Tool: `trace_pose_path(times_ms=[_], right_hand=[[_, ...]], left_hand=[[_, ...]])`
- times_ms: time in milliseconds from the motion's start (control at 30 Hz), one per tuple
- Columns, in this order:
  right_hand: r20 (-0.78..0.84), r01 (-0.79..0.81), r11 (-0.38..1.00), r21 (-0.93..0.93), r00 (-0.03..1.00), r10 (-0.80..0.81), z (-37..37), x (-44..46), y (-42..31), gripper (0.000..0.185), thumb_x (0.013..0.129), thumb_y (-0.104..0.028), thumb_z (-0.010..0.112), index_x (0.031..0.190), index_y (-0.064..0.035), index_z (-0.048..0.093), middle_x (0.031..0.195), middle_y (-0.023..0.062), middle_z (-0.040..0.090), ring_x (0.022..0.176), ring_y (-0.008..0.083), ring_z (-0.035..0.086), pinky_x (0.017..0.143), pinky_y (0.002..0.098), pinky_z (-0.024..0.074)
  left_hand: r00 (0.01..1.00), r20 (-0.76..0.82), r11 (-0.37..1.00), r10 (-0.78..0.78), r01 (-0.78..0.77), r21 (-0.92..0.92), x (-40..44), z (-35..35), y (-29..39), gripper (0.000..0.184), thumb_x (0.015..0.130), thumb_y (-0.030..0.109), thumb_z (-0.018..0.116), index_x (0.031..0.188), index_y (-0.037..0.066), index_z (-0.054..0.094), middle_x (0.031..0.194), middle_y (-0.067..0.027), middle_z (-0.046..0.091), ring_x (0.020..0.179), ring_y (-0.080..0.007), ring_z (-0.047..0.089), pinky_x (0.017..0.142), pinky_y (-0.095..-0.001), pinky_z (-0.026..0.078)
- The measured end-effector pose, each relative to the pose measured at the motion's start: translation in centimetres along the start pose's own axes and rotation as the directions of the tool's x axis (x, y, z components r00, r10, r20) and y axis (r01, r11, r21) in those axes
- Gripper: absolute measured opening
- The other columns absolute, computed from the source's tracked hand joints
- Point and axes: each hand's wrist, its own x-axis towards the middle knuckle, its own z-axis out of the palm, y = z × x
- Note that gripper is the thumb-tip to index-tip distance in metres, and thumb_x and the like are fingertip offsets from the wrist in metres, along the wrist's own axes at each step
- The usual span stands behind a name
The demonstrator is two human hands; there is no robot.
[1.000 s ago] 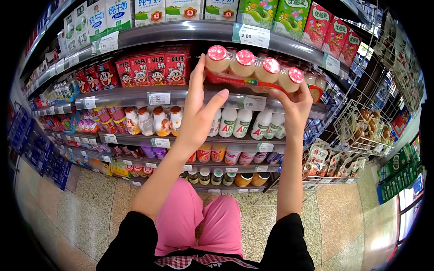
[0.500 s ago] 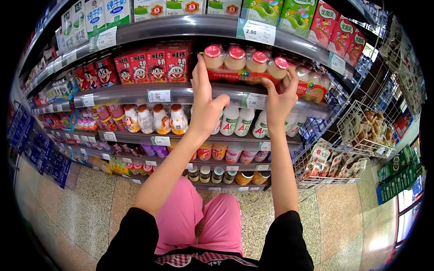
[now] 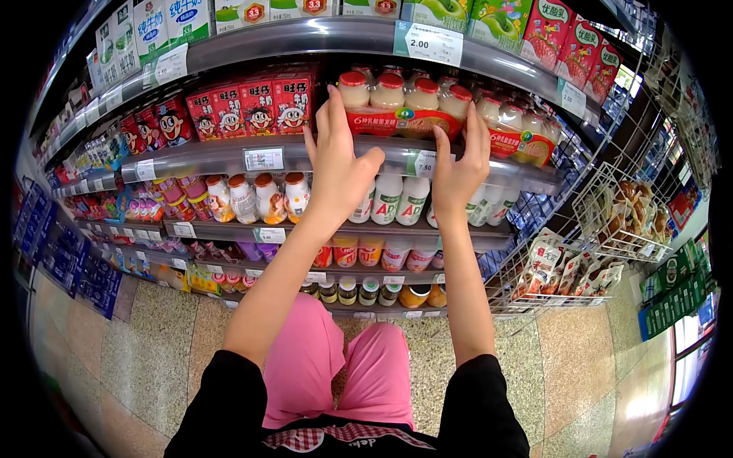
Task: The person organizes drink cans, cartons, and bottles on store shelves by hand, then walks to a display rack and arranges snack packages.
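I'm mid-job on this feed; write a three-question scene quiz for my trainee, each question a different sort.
1. True or false: the left hand and right hand are at opposite ends of one red-capped bottle pack.
2. Fill in: the price tag just below that pack reads ___.
3. Which stand left of that pack on the same shelf?
A) red cartons
B) glass jars
C) snack bags

Key: 1. True; 2. 7.50; 3. A

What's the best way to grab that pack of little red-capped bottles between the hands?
Probably by its two short ends, reaching in from the front. The pack is wide, its long printed side faces out, and the upper shelf's edge crowds an approach from above. The neighbouring pack sits close on the right, so that end may be tighter.
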Motion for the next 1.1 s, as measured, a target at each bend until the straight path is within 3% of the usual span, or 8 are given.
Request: trace_pose_path(times_ms=[200, 333, 633, 733, 933, 1033, 1067, 1100], right_hand=[[0.036, 0.032, 0.999, -0.017, 0.999, -0.031, -0.3, -0.4, -0.3, 0.047, 0.088, -0.003, 0.060, 0.135, -0.0006, 0.055, 0.137, 0.0188, 0.056, 0.119, 0.0349, 0.057, 0.101, 0.0405, 0.0444], [0.077, 0.072, 0.997, -0.028, 0.995, -0.069, -0.4, -0.6, -0.4, 0.050, 0.084, 0.000, 0.057, 0.134, 0.0007, 0.054, 0.138, 0.0203, 0.054, 0.113, 0.0375, 0.057, 0.097, 0.0432, 0.0451], [0.136, 0.040, 0.998, -0.040, 0.990, -0.035, -0.3, -1.3, -1.2, 0.047, 0.086, -0.005, 0.060, 0.133, -0.0018, 0.057, 0.149, 0.0174, 0.044, 0.122, 0.0367, 0.049, 0.102, 0.0422, 0.0399], [0.133, 0.104, 0.993, -0.055, 0.986, -0.096, -0.4, -1.2, -0.7, 0.048, 0.084, -0.004, 0.060, 0.131, 0.0005, 0.056, 0.150, 0.0184, 0.040, 0.117, 0.0393, 0.048, 0.096, 0.0441, 0.0442], [0.141, 0.101, 0.995, -0.008, 0.985, -0.099, -0.7, -1.3, -0.4, 0.050, 0.084, -0.003, 0.060, 0.133, -0.0004, 0.055, 0.149, 0.0182, 0.042, 0.120, 0.0392, 0.047, 0.099, 0.0443, 0.0419], [0.107, 0.099, 0.994, 0.039, 0.989, -0.103, -2.0, -1.6, -1.0, 0.052, 0.083, -0.002, 0.060, 0.135, -0.0016, 0.054, 0.148, 0.0179, 0.044, 0.122, 0.0378, 0.047, 0.101, 0.0438, 0.0399], [0.094, 0.084, 0.994, 0.076, 0.991, -0.091, -2.8, -2.0, -1.4, 0.050, 0.087, -0.005, 0.059, 0.136, -0.0035, 0.054, 0.146, 0.0170, 0.047, 0.129, 0.0348, 0.046, 0.109, 0.0424, 0.0332], [0.085, 0.080, 0.994, 0.079, 0.993, -0.087, -3.5, -2.8, -1.8, 0.049, 0.087, -0.005, 0.059, 0.136, -0.0030, 0.054, 0.145, 0.0171, 0.048, 0.129, 0.0342, 0.047, 0.109, 0.0425, 0.0332]], left_hand=[[0.999, 0.008, 0.991, 0.046, -0.047, 0.124, 0.4, 0.5, -0.6, 0.096, 0.071, 0.016, 0.066, 0.150, -0.007, 0.017, 0.147, -0.0228, 0.035, 0.134, -0.0401, 0.036, 0.118, -0.0586, 0.008], [0.996, -0.015, 0.983, 0.084, -0.081, 0.165, 0.2, 1.0, -0.7, 0.097, 0.070, 0.015, 0.068, 0.150, -0.007, 0.018, 0.145, -0.0237, 0.037, 0.130, -0.0416, 0.040, 0.117, -0.0595, 0.010], [0.998, -0.011, 0.960, 0.063, -0.058, 0.272, 0.8, 1.7, -0.9, 0.100, 0.069, 0.017, 0.071, 0.150, -0.009, 0.016, 0.146, -0.0267, 0.036, 0.127, -0.0433, 0.042, 0.117, -0.0610, 0.012], [0.997, -0.014, 0.957, 0.073, -0.066, 0.282, 0.9, 1.8, -1.0, 0.100, 0.070, 0.017, 0.071, 0.149, -0.010, 0.016, 0.146, -0.0270, 0.036, 0.127, -0.0437, 0.042, 0.116, -0.0615, 0.011], [0.998, 0.010, 0.957, 0.054, -0.055, 0.286, 1.0, 1.7, -0.9, 0.099, 0.071, 0.016, 0.070, 0.149, -0.011, 0.015, 0.147, -0.0283, 0.033, 0.128, -0.0451, 0.041, 0.117, -0.0606, 0.013], [0.978, -0.046, 0.951, 0.206, -0.189, 0.244, 0.0, 1.8, -1.2, 0.096, 0.072, 0.012, 0.067, 0.150, -0.008, 0.015, 0.152, -0.0278, 0.028, 0.134, -0.0461, 0.035, 0.117, -0.0584, 0.015], [0.970, -0.045, 0.946, 0.239, -0.222, 0.238, -0.7, 1.6, -1.1, 0.095, 0.073, 0.010, 0.066, 0.151, -0.007, 0.015, 0.153, -0.0269, 0.026, 0.136, -0.0464, 0.032, 0.117, -0.0576, 0.015], [0.961, -0.044, 0.938, 0.272, -0.255, 0.234, -2.1, 1.4, -0.6, 0.094, 0.073, 0.009, 0.065, 0.151, -0.006, 0.015, 0.155, -0.0261, 0.024, 0.138, -0.0467, 0.029, 0.117, -0.0569, 0.016]])
